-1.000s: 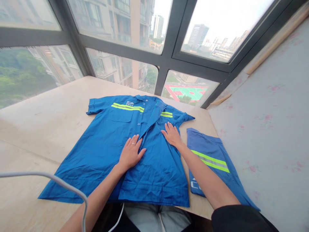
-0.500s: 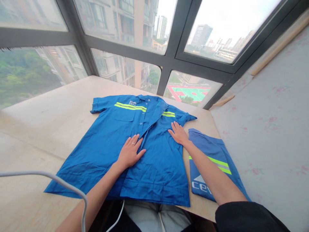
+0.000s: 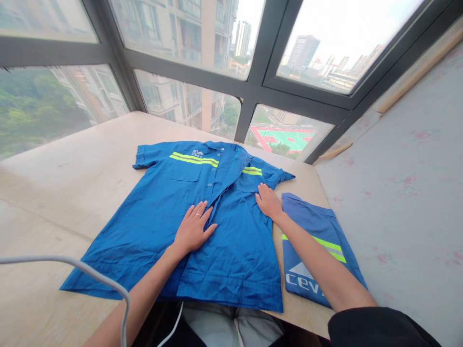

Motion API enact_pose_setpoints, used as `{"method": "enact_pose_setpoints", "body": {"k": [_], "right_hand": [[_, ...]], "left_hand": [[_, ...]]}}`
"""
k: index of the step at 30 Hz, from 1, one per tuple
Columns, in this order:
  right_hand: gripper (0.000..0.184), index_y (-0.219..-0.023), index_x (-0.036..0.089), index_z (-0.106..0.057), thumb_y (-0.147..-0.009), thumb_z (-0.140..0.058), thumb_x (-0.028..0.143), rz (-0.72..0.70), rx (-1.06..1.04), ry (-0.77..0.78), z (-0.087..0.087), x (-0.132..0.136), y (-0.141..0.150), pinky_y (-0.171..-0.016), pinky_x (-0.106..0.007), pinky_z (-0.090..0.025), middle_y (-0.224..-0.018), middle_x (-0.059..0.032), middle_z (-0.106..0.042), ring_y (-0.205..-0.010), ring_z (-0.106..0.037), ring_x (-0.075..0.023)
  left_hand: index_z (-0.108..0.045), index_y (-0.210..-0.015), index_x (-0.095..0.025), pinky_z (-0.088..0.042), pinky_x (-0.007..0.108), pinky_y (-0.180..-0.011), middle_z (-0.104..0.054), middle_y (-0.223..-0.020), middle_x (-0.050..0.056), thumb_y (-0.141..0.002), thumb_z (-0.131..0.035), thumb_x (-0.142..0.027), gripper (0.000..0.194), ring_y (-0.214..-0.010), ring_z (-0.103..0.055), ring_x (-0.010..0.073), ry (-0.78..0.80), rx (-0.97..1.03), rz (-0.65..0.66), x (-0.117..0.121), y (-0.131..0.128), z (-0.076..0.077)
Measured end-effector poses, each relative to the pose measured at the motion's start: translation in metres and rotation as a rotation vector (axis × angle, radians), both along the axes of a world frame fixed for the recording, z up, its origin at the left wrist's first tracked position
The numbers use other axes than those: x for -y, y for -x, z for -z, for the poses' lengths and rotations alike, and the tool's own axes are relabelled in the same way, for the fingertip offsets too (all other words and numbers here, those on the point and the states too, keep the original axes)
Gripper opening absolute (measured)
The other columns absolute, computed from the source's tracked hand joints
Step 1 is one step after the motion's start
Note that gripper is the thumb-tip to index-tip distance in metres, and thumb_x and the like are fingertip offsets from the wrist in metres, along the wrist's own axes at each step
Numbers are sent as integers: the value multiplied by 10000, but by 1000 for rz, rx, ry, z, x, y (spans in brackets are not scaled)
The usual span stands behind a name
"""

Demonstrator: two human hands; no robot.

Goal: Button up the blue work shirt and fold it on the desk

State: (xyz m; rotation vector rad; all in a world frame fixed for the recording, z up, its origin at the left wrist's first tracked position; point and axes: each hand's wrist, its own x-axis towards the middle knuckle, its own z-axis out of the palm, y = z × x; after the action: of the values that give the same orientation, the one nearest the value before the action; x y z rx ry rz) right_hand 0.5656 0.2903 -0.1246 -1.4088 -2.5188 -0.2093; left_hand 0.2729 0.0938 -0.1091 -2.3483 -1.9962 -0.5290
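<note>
A blue short-sleeved work shirt (image 3: 144, 231) lies spread front side up, its collar towards the window. Yellow-green and grey reflective bands cross its chest, and a white logo sits above the pocket on the left. The button front hangs partly unfastened, with one front edge folded over near the collar. My left hand (image 3: 193, 226), wearing a ring, rests flat on the shirt beside the front opening, fingers spread. On the shirt's right side, below the chest pocket, my right hand (image 3: 269, 201) lies with its fingers extended. Neither hand grips the cloth.
A folded blue garment (image 3: 304, 260) with reflective bands and white lettering lies to the right, partly under my right forearm. The pale wooden table (image 3: 43, 202) meets windows behind and a flowered wall (image 3: 408, 202) at right. A white cable (image 3: 72, 262) arches across the lower left.
My right hand has shifted slightly right and down on the shirt. My left hand stays in nearly the same place, and the shirt keeps its shape.
</note>
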Motion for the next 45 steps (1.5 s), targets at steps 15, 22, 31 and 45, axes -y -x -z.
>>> {"method": "enact_pose_setpoints", "body": {"k": [15,22,31,45], "right_hand": [[390,-1269,44,-573,-981,-350,181,-44,174,-286,-14,2,-8,-1070,-466,-343,-1373,-208,-554,-1296,-469,-324],[395,-1286,52,-565,-982,-334,153,-68,252,-293,-14,-1,-13,-1070,-467,-326,-1372,-200,-557,-1306,-453,-315],[396,-1281,66,-574,-978,-330,142,-123,330,-292,-19,-6,-15,-1067,-473,-324,-1362,-200,-562,-1306,-444,-323],[420,-1277,67,-584,-962,-313,133,-133,280,-176,-21,-13,-20,-1088,-461,-320,-1350,-217,-553,-1309,-428,-327]], "left_hand": [[-473,-1450,-160,-251,486,-1202,-339,-1561,130,-967,-383,-564,636,-1453,-309,281,16,-25,1,0,1,0],[-479,-1446,-156,-253,485,-1203,-346,-1557,133,-965,-394,-556,631,-1451,-315,279,8,-18,2,0,0,0],[-475,-1448,-154,-246,482,-1206,-342,-1559,132,-969,-388,-550,628,-1452,-311,279,13,-12,-1,1,-1,-1],[-492,-1432,-169,-233,477,-1208,-353,-1556,129,-962,-393,-558,618,-1451,-313,277,2,29,1,0,-1,0]]}}
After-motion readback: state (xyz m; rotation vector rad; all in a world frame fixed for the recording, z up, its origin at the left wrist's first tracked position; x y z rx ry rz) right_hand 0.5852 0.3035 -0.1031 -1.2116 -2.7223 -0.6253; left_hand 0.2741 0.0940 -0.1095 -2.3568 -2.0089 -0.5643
